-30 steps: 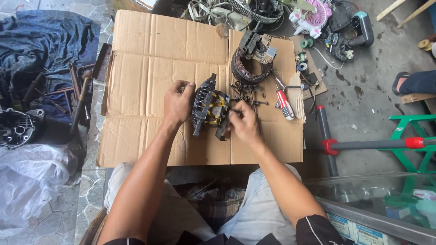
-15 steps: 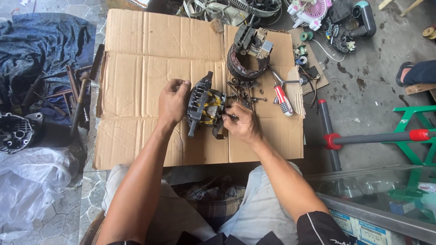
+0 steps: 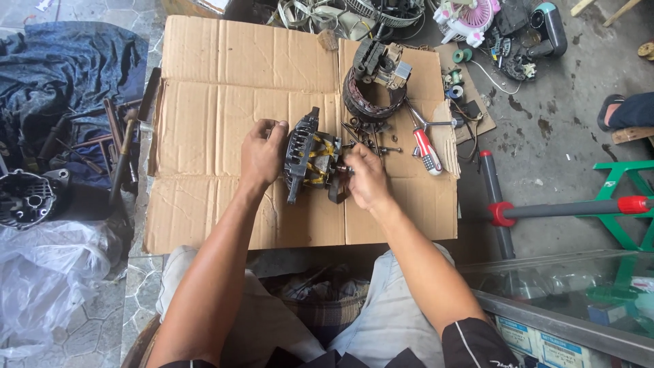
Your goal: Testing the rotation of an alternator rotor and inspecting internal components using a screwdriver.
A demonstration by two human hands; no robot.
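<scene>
An alternator rotor with a dark end housing and yellowish claw poles (image 3: 311,158) lies on its side on a flattened cardboard sheet (image 3: 218,95). My left hand (image 3: 261,154) grips the housing's left face. My right hand (image 3: 366,180) is closed around the rotor's right end, at the shaft. Small bolts and loose metal bits (image 3: 371,140) lie just beyond my right hand.
A round stator ring with another housing (image 3: 376,85) sits at the cardboard's far edge, a red-handled screwdriver (image 3: 426,146) beside it. A dark casing (image 3: 27,197) and blue cloth (image 3: 61,68) lie left. A red-and-grey bar (image 3: 565,208) and glass case (image 3: 579,300) are right.
The camera view shifted slightly. Both hands stay on the rotor, with my right hand working at its shaft end.
</scene>
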